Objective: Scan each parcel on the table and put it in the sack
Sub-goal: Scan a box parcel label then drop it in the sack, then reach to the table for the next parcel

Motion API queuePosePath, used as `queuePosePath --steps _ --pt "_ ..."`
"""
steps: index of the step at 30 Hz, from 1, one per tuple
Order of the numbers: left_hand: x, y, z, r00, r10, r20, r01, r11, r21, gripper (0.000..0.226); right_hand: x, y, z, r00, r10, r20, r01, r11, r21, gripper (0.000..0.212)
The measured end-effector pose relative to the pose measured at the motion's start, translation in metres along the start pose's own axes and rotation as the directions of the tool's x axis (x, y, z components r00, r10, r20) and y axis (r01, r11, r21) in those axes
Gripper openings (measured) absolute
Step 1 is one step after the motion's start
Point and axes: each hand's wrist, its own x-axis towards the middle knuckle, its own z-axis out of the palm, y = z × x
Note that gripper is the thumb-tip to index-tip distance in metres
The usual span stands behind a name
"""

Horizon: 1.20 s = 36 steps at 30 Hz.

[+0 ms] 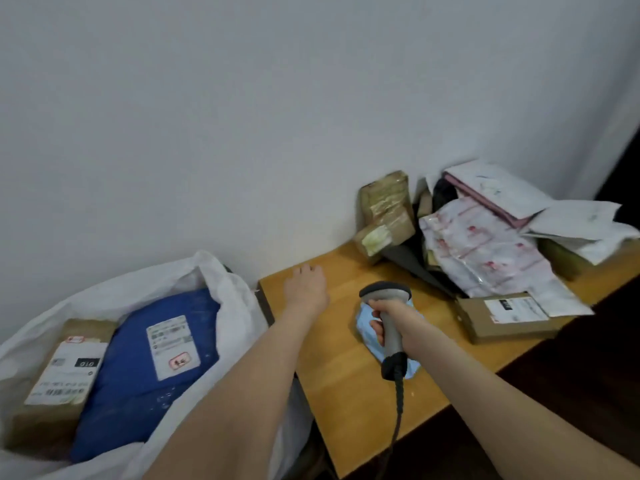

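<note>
Head view. Table (346,393) against the wall, sack (121,292) just off its left edge, mouth open. Two parcels already inside: a brown box (65,372) and a blue bag (145,368), both labels up.

Left hand (306,289) over the bare far-left corner of the table, palm down, fingers loosely spread, holding nothing. Can't tell whether it touches the wood.

Right hand (388,322) wrapped tight round the scanner (389,320) grip, head pointing away toward the wall, cord trailing off the near edge. Directly under it lies a small light-blue parcel (367,323), mostly hidden by hand and scanner.

Remaining pile at right: taped brown blocks (384,209) leaning at the wall, a white-and-red printed mailer (485,247), white envelopes (571,220) on top, a flat box (502,317) near the front edge with its label up.

Risks, as I judge them:
- Light-blue parcel has no label showing; scanning as it lies would likely miss.
- Pile is loosely stacked; pulling one from beneath could tip the envelopes off the right end.
- Cord hangs over the edge and could snag, or drag the blue parcel, on a reach right.
- Sack mouth is slack; a toss could catch the rim.
</note>
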Motion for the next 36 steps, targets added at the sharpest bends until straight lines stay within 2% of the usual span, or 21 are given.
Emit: queuePosePath --steps 8,14,24,27,32,34,36 --pt "0.037 0.193 0.020 0.995 0.068 0.077 -0.061 0.994 -0.096 0.046 0.020 -0.049 -0.176 0.980 -0.068 -0.185 0.084 0.993 0.080 0.022" --pt "0.067 0.287 0.035 0.985 0.065 0.159 -0.025 0.969 -0.245 0.047 0.032 -0.088 -0.258 0.960 -0.122 -0.254 0.151 0.983 0.100 0.018" --pt "0.177 0.360 0.082 0.949 0.017 0.315 0.165 0.824 -0.542 0.054 0.123 -0.166 -0.342 0.936 -0.162 -0.312 0.196 0.977 0.081 0.017" --pt "0.225 0.376 0.101 0.935 -0.008 0.354 0.243 0.743 -0.623 0.066 0.167 -0.196 -0.362 0.936 -0.151 -0.318 0.183 0.981 0.072 0.015" --pt "0.301 0.392 0.130 0.891 -0.095 0.444 0.415 0.569 -0.710 0.074 0.239 -0.243 -0.385 0.927 -0.168 -0.336 0.169 0.985 -0.024 0.010" --pt "0.325 0.397 0.136 0.900 -0.131 0.416 0.411 0.575 -0.708 0.073 0.263 -0.255 -0.391 0.923 -0.187 -0.336 0.174 0.982 -0.071 0.010" --pt "0.349 0.398 0.137 0.920 -0.167 0.355 0.372 0.659 -0.654 0.077 0.284 -0.263 -0.394 0.920 -0.211 -0.331 0.187 0.977 -0.103 0.015"
